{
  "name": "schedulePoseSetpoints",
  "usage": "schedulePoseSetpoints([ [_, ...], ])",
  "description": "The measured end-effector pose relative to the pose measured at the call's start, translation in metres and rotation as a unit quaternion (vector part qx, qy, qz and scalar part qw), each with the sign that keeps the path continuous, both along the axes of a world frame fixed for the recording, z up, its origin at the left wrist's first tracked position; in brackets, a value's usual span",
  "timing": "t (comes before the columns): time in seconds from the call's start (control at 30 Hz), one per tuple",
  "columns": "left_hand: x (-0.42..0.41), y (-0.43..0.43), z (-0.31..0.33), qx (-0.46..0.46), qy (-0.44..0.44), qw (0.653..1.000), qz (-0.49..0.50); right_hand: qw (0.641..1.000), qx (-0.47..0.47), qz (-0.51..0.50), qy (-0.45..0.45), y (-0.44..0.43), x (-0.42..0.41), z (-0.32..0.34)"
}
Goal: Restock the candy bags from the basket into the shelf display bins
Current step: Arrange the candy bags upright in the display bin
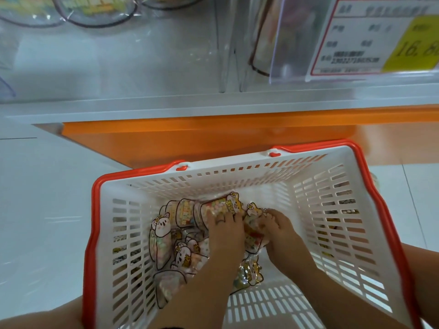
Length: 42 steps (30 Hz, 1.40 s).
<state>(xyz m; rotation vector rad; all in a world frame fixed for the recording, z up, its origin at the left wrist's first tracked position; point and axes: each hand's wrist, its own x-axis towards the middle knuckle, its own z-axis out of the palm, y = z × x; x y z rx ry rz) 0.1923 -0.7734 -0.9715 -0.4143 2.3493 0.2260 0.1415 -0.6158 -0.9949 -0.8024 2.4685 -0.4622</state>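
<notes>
Both hands were down inside the basket [123,210], which sat low, just in front of the orange shelf base [190,138]. The left hand [225,231] had its fingers curled over the top of the candy bags [164,243]. The right hand [278,230] had its fingers bent round a bag that lay between the two hands. So both hands seemed to have hold of bags, though the picture was a bit blurry at the fingertips. The candy bags were all in the basket, heaped toward its left side and middle, and the near right part of the basket's bottom was bare. The step looked like picking up a bunch of bags to carry up to the shelf. To do it well, I think the hands should squeeze the bunch from both sides, not too hard. Then they should lift it straight up past the rim before going to the display bins [142,55] above. The bags were clear, shiny plastic and looked slippery (a loose one could slide out of the bunch). They were puffy with lots of small pale candies inside and had little cartoon animals printed on them. The basket was hard white plastic with rows of slots in its walls and a smooth orange rim. The display bins were clear, stiff plastic with flat walls, and a price tag [380,36] sat in a clear holder at the right.
</notes>
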Motion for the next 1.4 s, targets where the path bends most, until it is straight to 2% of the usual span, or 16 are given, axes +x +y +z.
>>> schedulePoseSetpoints([
  [0.13,-0.001,0.001,-0.005,0.005,0.021,0.999,0.023,0.994,0.099,-0.016,-0.049,0.019,0.019,-0.003],
  [0.2,-0.001,0.0,-0.005,0.004,0.016,1.0,0.024,0.985,0.134,-0.006,-0.106,0.026,0.027,-0.003],
  [0.27,-0.003,0.0,-0.004,-0.002,0.01,1.0,0.019,0.983,0.07,-0.036,-0.164,0.024,0.033,-0.003],
  [0.33,-0.007,-0.001,-0.003,0.0,0.013,1.0,0.026,0.971,-0.031,-0.165,-0.171,0.016,0.032,0.0],
  [0.4,-0.011,-0.005,-0.002,0.028,0.014,0.998,0.052,0.936,-0.087,-0.308,-0.146,0.01,0.026,0.006],
  [0.47,-0.014,-0.01,-0.001,0.069,0.021,0.993,0.097,0.898,-0.087,-0.404,-0.153,0.009,0.022,0.005],
  [0.57,-0.016,-0.013,-0.001,0.13,0.041,0.979,0.149,0.782,-0.034,-0.559,-0.272,0.01,0.02,-0.005],
  [0.6,-0.017,-0.012,0.0,0.148,0.042,0.976,0.154,0.739,-0.018,-0.595,-0.316,0.011,0.02,-0.011],
  [0.67,-0.018,-0.005,-0.001,0.165,0.046,0.974,0.148,0.688,-0.031,-0.629,-0.361,0.009,0.018,-0.017],
  [0.77,-0.016,0.006,-0.004,0.158,0.065,0.98,0.099,0.651,-0.046,-0.648,-0.393,0.01,0.018,-0.019],
  [0.87,-0.017,0.015,-0.007,0.187,0.056,0.978,0.075,0.645,-0.049,-0.639,-0.416,0.017,0.015,-0.017],
  [1.03,-0.015,0.026,-0.005,0.278,0.033,0.949,0.144,0.644,-0.049,-0.581,-0.495,0.021,0.007,-0.001],
  [1.13,-0.012,0.026,0.004,0.372,0.008,0.895,0.245,0.656,-0.065,-0.528,-0.535,0.015,0.005,0.011],
  [1.3,-0.003,0.011,0.024,0.437,0.019,0.821,0.366,0.715,-0.06,-0.453,-0.529,0.01,-0.009,0.037],
  [1.4,-0.006,-0.008,0.047,0.442,0.021,0.804,0.397,0.76,-0.052,-0.429,-0.485,0.003,-0.018,0.059],
])
